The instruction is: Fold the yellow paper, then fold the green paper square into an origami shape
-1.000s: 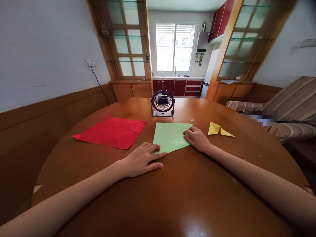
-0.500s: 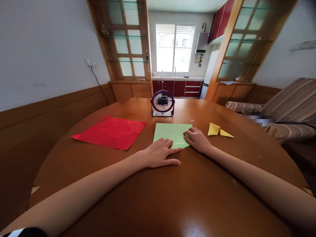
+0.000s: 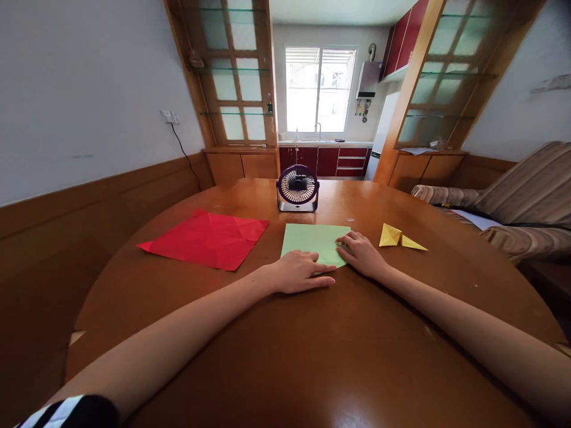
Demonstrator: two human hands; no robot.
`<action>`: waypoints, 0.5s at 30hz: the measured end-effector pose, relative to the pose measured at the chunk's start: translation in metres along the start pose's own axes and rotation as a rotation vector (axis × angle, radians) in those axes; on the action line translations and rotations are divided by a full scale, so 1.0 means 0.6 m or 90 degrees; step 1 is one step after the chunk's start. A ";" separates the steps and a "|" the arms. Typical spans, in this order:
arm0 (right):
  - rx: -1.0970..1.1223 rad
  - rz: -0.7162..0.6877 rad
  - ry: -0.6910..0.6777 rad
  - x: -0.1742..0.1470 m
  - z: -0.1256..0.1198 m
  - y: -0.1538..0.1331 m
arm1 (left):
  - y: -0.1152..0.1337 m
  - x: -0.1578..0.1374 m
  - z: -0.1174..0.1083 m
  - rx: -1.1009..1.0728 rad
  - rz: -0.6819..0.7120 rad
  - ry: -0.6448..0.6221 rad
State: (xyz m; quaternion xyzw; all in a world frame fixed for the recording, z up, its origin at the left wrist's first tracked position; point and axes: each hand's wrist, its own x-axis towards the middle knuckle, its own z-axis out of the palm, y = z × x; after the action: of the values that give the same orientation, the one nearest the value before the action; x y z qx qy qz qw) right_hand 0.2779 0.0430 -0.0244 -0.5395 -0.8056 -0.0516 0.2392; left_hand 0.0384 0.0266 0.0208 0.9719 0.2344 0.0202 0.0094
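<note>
Slid along toward the right since a second ago: your bare left hand (image 3: 301, 271), which was back by the near-left corner of the flat light-green paper sheet (image 3: 310, 239) and is now over by your bare right hand (image 3: 360, 254). Your right one has pretty much stayed put at the sheet's right edge.

So the green sheet lies on the glossy brown wooden table (image 3: 307, 351) right in front of you, both hands touching it. Your left is palm down on the near edge, thumb and index stretched out and apart, other fingers bent. Your right has its fingers loosely curled on the paper; can't tell if the thumb's pinching anything.

Off left you've got a creased red paper sheet (image 3: 209, 238), and just right of your right hand, a pointy folded yellow paper piece (image 3: 390, 235). Behind the green sheet stands a round dark-purple fan (image 3: 298, 185) on a silver base.
</note>
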 end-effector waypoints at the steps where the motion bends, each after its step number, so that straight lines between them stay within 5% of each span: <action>1: 0.010 0.004 0.001 0.000 0.000 0.000 | -0.004 -0.007 -0.004 -0.027 0.007 0.004; 6: 0.085 0.025 0.013 -0.001 -0.003 0.000 | -0.035 -0.038 -0.019 -0.156 -0.010 -0.002; 10: 0.247 0.064 0.020 -0.002 -0.009 0.001 | -0.073 -0.049 -0.010 -0.236 -0.049 0.081; 15: 0.479 0.096 0.014 -0.003 -0.020 -0.001 | -0.107 -0.054 0.015 -0.118 -0.103 0.063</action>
State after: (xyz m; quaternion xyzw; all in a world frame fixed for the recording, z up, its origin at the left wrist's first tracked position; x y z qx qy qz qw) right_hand 0.2820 0.0372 -0.0147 -0.4710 -0.7237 0.2598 0.4324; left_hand -0.0195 0.0690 0.0086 0.9426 0.3094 0.0887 0.0890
